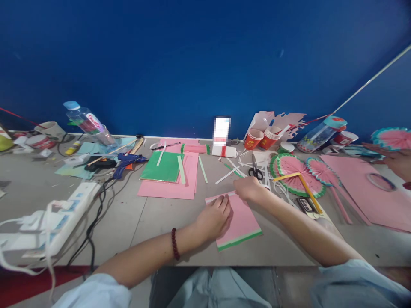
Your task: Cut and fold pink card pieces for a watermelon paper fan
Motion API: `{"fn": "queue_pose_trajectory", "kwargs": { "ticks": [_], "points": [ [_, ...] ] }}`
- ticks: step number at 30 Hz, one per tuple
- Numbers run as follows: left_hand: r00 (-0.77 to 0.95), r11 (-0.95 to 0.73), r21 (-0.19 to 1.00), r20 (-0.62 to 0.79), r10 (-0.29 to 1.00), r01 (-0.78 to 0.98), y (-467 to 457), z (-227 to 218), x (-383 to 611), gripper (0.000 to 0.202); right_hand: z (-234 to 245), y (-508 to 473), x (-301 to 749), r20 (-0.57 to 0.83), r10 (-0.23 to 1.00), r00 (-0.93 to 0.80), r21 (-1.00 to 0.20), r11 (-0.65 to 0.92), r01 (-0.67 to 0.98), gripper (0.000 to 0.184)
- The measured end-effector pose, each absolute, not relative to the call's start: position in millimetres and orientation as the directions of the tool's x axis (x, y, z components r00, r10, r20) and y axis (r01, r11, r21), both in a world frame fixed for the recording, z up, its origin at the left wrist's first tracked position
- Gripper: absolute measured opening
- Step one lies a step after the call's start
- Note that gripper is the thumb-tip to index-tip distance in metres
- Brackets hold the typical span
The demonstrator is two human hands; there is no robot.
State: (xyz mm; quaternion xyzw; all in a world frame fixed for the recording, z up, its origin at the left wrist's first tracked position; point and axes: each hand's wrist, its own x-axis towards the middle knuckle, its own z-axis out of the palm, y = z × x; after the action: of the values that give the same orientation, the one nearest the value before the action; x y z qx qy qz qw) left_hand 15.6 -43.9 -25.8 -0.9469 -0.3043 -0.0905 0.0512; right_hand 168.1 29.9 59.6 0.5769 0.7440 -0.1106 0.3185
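Observation:
A pink paper sheet (241,220) with a white and green strip along its near edge lies on the grey table (150,222) in front of me. My left hand (214,217) rests on the sheet's left side, fingers curled and pressed down on it. My right hand (249,188) pinches the sheet's far edge near the top right corner. A dark bead bracelet (174,244) is on my left wrist.
Pink and green paper sheets (170,173) lie further back, with a blue glue gun (128,161), black scissors (256,173) and paper strips. Watermelon paper fans (297,173) and red cups (261,137) lie right. A power strip (69,209) with cables lies left. Another person's hand (396,160) is far right.

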Motion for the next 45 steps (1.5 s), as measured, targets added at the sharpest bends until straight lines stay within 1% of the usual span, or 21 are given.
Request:
{"fn": "queue_pose_trajectory", "kwargs": {
  "ticks": [7, 13, 16, 18, 23, 27, 30, 33, 38, 45],
  "points": [
    [0.793, -0.816, 0.055, 0.205, 0.573, 0.575, -43.7, -20.1, 13.7, 0.052, 57.1, 30.2, 173.2, -0.596, 0.796, -0.105, 0.211, 0.281, 0.936, 0.026],
    [0.806, -0.830, 0.100, 0.204, 0.556, 0.548, -38.5, -17.7, 14.7, 0.051, 66.1, 28.0, 182.5, -0.620, 0.765, -0.172, 0.153, 0.333, 0.930, 0.034],
    [0.805, -0.828, 0.133, 0.194, 0.561, 0.545, -36.6, -14.9, 15.5, 0.045, 72.7, 26.3, 183.9, -0.645, 0.737, -0.203, 0.114, 0.356, 0.928, 0.037],
    [0.809, -0.829, 0.120, 0.180, 0.559, 0.546, -36.7, -14.1, 16.1, 0.040, 76.7, 24.9, 182.7, -0.657, 0.718, -0.231, 0.087, 0.376, 0.922, 0.037],
    [0.824, -0.842, 0.014, 0.197, 0.532, 0.540, -41.0, -19.2, 18.3, 0.036, 81.1, 22.2, 179.2, -0.655, 0.707, -0.266, 0.065, 0.403, 0.913, 0.036],
    [0.797, -0.821, 0.040, 0.217, 0.563, 0.569, -43.0, -23.0, 20.1, 0.034, 79.0, 19.6, 179.8, -0.646, 0.717, -0.264, 0.082, 0.408, 0.909, 0.035],
    [0.756, -0.788, 0.108, 0.229, 0.613, 0.606, -43.2, -22.1, 20.9, 0.040, 74.1, 17.5, 179.9, -0.627, 0.734, -0.262, 0.098, 0.408, 0.908, 0.033],
    [0.735, -0.762, 0.155, 0.202, 0.647, 0.628, -43.4, -19.9, 20.6, 0.047, 69.5, 16.6, 177.3, -0.604, 0.753, -0.262, 0.130, 0.417, 0.899, 0.033],
    [0.742, -0.761, 0.146, 0.169, 0.649, 0.632, -44.1, -18.1, 19.2, 0.050, 70.5, 17.4, 167.2, -0.624, 0.752, -0.212, 0.189, 0.408, 0.893, 0.035],
    [0.742, -0.761, 0.158, 0.168, 0.649, 0.629, -43.6, -18.8, 18.4, 0.053, 64.5, 21.8, 161.9, -0.631, 0.750, -0.201, 0.210, 0.414, 0.886, 0.030]
  ]
}}
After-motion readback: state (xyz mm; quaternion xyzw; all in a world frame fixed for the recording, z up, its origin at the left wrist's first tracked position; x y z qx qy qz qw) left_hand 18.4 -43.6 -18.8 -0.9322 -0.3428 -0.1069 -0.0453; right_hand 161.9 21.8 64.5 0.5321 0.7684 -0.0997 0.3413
